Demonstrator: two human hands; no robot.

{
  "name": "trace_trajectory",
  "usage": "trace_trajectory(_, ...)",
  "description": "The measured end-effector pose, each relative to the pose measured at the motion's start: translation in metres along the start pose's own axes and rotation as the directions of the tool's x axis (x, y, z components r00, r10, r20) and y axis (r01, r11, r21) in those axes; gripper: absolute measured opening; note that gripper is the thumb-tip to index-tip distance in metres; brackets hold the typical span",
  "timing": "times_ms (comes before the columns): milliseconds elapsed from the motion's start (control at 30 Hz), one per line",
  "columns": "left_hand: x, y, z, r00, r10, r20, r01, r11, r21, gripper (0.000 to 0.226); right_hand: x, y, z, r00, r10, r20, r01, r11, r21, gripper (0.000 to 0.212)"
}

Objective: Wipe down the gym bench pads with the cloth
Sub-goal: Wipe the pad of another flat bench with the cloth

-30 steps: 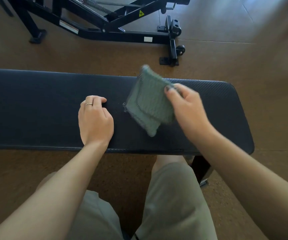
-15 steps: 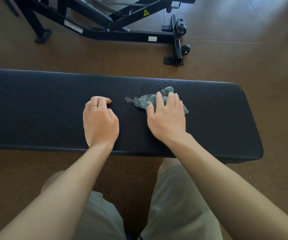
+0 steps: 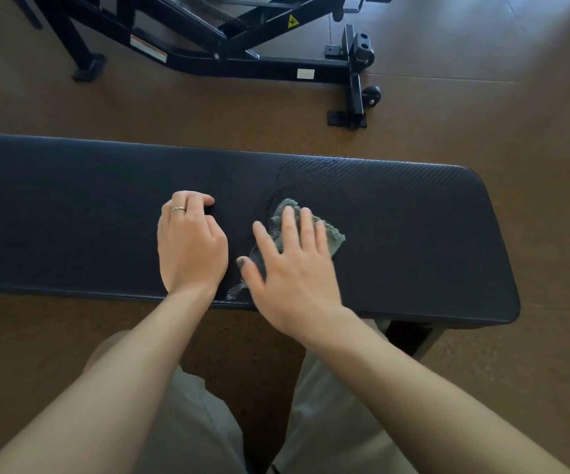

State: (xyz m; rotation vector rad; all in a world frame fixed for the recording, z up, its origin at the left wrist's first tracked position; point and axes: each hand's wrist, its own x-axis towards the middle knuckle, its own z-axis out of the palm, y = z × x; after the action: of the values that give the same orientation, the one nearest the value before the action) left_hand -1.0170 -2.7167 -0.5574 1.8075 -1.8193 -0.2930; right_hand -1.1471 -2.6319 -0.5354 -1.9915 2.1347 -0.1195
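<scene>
Pressing flat on the pad (image 3: 396, 234), the right hand (image 3: 293, 268) is spread wide with its fingers splayed over the cloth (image 3: 333, 239), which is pinned beneath the palm rather than gripped. Only parts of the grey-green cloth are seen: a crumpled edge past the fingertips on the far right side, a strip between thumb and forefinger, and a thin corner trailing towards the near edge of the pad. Its middle is hidden under the hand, so its full shape cannot be told. The cloth lies a little right of the pad's centre, nearer the near edge than the far one.

Just to the left, the left hand (image 3: 191, 244) is rested on the pad with fingers curled under in a loose fist; nothing is seen in it, and the fingertips are tucked out of sight. A ring (image 3: 177, 209) is worn on one finger. The two hands are close but apart.

The pad is cut off at the left edge of the view; its rounded right end is seen whole. Below that end, a dark leg (image 3: 410, 336) is partly hidden by the pad and the right forearm. On the far floor (image 3: 482, 131), a black frame (image 3: 242, 59) is cut off at the top, and its labels are too small to read. Pale shorts (image 3: 328, 422) are seen at the near edge.
</scene>
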Motion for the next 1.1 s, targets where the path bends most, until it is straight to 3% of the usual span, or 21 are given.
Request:
trace_trajectory(133, 0.001, -0.001, 0.001, 1.000, -0.014, 0.003, 0.014, 1.000, -0.005, 0.032, 0.031, 0.034, 0.003, 0.990, -0.136, -0.029, 0.134, 0.990, -0.048, 0.065)
trace_trajectory(267, 0.000, -0.001, 0.001, 1.000, -0.025, -0.010, 0.025, 1.000, -0.008, 0.033, 0.082, 0.117, -0.022, 0.996, 0.088, -0.007, -0.088, 0.995, -0.050, 0.061)
trace_trajectory(367, 0.000, 0.001, 0.003, 0.999, -0.034, -0.017, 0.034, 0.999, -0.007, 0.033, 0.090, 0.107, -0.021, 0.989, 0.143, -0.026, -0.144, 0.990, -0.015, 0.064)
trace_trajectory(533, -0.001, 0.002, 0.001, 0.999, -0.039, -0.024, 0.039, 0.999, -0.012, 0.035, 0.123, 0.017, -0.011, 0.972, -0.234, 0.024, 0.233, 0.972, 0.042, 0.062)
trace_trajectory(633, -0.001, 0.001, 0.001, 0.999, -0.045, -0.016, 0.045, 0.999, 0.004, 0.035, 0.130, 0.020, -0.014, 0.937, -0.341, 0.070, 0.341, 0.940, 0.020, 0.060)
trace_trajectory(733, 0.000, 0.002, 0.002, 0.998, -0.056, -0.012, 0.056, 0.998, 0.004, 0.035, 0.114, 0.074, -0.022, 0.982, -0.191, -0.009, 0.191, 0.980, 0.044, 0.059)
trace_trajectory(833, 0.000, 0.004, 0.002, 0.997, -0.068, -0.025, 0.068, 0.998, 0.002, 0.034, 0.094, 0.123, -0.033, 0.994, 0.105, -0.027, -0.103, 0.992, 0.074, 0.059)
trace_trajectory(933, -0.001, 0.005, 0.003, 0.997, -0.069, -0.026, 0.069, 0.998, -0.003, 0.034, 0.101, 0.100, -0.028, 0.964, 0.262, -0.036, -0.260, 0.964, 0.058, 0.061)
trace_trajectory(1000, -0.001, 0.003, 0.002, 0.997, -0.075, -0.027, 0.075, 0.997, -0.009, 0.034, 0.110, 0.055, -0.018, 0.987, 0.147, -0.060, -0.144, 0.988, 0.054, 0.061)
trace_trajectory(1100, 0.000, 0.000, 0.001, 0.998, -0.061, -0.028, 0.060, 0.998, -0.032, 0.034, 0.109, -0.006, 0.000, 0.988, -0.154, -0.021, 0.155, 0.987, 0.042, 0.059)
